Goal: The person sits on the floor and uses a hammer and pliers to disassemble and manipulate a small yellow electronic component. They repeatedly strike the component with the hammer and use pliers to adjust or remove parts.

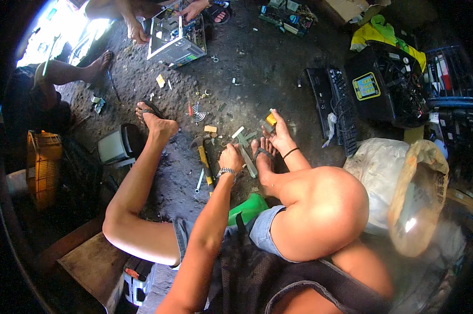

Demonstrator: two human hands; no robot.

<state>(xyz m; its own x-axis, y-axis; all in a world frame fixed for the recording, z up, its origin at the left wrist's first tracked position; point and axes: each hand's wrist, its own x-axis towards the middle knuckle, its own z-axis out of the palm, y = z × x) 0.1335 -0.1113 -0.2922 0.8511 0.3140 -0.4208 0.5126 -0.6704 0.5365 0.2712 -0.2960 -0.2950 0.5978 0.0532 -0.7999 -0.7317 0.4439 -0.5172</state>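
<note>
Right grip: right hand (281, 137) holds a small yellow-grey piece (271, 120) between thumb and fingers, above the right foot (264, 157).
Left grip: left hand (230, 158) curled closed, knuckles up; cannot tell what, if anything, is inside.
Wrists: watch (226, 171) on the left, dark band (291, 152) on the right.
Strips: flat metal strips (250, 163) just right of the left hand, between it and the right foot; cannot tell whether the hand touches them.
Left of left hand: hammer (206, 166), yellow-and-black handle, head away from the wearer; silver rod (200, 181) beside it.
Between thighs: green item (250, 206), partly hidden.
Beyond hands: orange block (210, 129), round grille (198, 112), red-handled tool (190, 106), all on the dirty floor (247, 68).
Top left: another person's hands (137, 33) at an open metal case (177, 48); scissors (215, 58) near its right side.
Top: circuit boards (288, 19) in a loose heap.
Right: black keyboard (339, 94), with a black bin (385, 86) of cables beyond; pale sack (375, 162) nearer the wearer.
Left edge: orange crate (44, 170); grey-and-black box (113, 145) closer in.
</note>
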